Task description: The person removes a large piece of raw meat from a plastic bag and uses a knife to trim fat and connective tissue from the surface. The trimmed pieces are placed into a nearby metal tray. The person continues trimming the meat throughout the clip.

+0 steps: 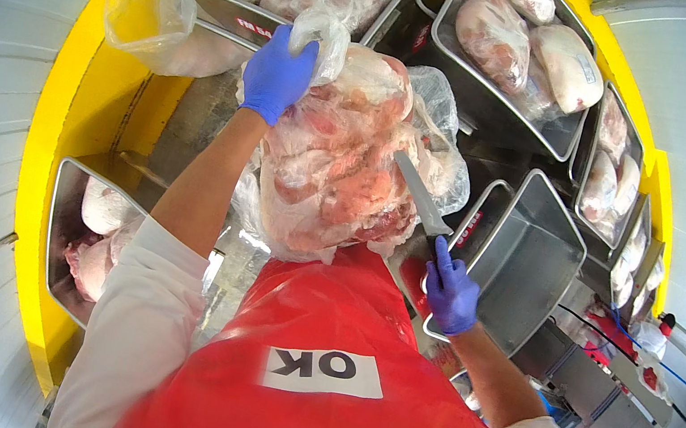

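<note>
"Meat slab (333, 167), big and pale pink: where do you have it?"

"Just beyond the upper end of my red apron (327, 311). Its near edge seems to meet the apron, though I can't tell whether they really touch."

"What could go wrong from there?"

"Slipping, I'd judge. The meat looks wet and soft, and the loose clear plastic (446, 141), beyond the apron and to its right, could fold into the blade's path. The knife (420, 195) angles in from the apron's right, its tip at the meat; whether it presses in, I can't tell. If it skidded, it could nick that plastic, or reach my other fingers should they drift nearer the apron."

"And each grip?"

"My left grip (280, 72), well beyond the apron and to its left, has its fingers closed round bunched clear plastic (328, 35). Thin film like that could tear or slide through a damp glove. My right grip (452, 291), just right of the apron, is wrapped round the knife's handle, index finger stretched forward along it. A slick handle would be its weak point."
</note>
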### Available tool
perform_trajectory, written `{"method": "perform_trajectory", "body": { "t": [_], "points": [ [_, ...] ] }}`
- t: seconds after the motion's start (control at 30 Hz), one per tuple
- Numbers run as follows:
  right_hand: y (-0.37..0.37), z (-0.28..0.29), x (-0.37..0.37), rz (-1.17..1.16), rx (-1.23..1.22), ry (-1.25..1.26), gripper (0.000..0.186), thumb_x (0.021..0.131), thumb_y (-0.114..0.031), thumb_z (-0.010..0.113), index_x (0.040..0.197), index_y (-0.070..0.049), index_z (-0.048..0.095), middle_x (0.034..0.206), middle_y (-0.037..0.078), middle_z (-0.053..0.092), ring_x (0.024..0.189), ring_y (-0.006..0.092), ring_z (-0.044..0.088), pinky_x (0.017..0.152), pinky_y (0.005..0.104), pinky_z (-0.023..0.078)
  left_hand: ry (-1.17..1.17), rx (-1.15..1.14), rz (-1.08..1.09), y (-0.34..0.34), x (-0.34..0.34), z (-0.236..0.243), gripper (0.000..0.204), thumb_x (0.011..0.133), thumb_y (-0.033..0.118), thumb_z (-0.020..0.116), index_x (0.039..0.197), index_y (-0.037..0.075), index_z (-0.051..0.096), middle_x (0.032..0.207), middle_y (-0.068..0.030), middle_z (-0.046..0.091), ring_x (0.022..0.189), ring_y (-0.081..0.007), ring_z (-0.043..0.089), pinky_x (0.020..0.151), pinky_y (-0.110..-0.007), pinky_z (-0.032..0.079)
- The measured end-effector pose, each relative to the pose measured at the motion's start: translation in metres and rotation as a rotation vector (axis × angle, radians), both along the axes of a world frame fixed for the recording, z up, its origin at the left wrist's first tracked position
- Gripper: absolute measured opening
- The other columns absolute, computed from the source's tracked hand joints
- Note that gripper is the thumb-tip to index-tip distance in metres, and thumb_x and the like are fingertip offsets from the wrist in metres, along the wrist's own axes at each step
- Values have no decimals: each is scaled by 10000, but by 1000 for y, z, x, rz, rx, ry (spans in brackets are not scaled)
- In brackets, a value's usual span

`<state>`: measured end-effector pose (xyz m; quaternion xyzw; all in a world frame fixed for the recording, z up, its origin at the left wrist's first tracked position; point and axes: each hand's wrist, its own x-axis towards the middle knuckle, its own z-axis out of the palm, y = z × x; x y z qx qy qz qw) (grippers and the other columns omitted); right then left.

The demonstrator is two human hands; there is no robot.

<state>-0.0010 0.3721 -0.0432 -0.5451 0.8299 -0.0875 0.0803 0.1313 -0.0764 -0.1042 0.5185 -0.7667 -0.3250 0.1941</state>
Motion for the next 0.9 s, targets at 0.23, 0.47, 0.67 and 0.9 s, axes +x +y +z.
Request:
{"method": "perform_trajectory", "body": {
  "t": [0.23, 0.47, 0.67, 0.9],
  "points": [
    [15, -113, 27, -199, -257, -277, 608, 953, -225, 746, 1525, -224, 540, 874, 148, 654, 651, 362, 657, 557, 477, 533, 66, -75, -28, -8, 5, -15, 513, 959, 457, 661, 1245, 33, 617, 1138, -298, 713, 1070, -482, 681, 904, -534, 533],
    [34, 19, 11, -224, 21, -249, 561, 951, -255, 740, 1492, -275, 592, 833, 145, 658, 668, 351, 680, 611, 467, 556, 14, -60, -40, -8, 5, -15, 583, 950, 501, 643, 1299, 35, 605, 1178, -317, 702, 1119, -491, 668, 947, -543, 526],
    [21, 108, -10, -111, 136, -163, 530, 942, -246, 724, 1461, -292, 626, 794, 148, 657, 670, 350, 687, 607, 453, 556, 21, -77, -28, -13, 6, -25, 659, 935, 548, 629, 1365, 50, 586, 1193, -339, 690, 1142, -512, 657, 983, -551, 516],
    [-26, 162, -23, -1, 250, -47, 475, 972, -288, 692, 1443, -314, 633, 793, 153, 674, 701, 368, 690, 632, 472, 552, 14, 27, 15, 0, 5, -4, 610, 931, 525, 632, 1321, 58, 598, 1195, -301, 706, 1139, -502, 664, 982, -546, 519]
  ]
}}
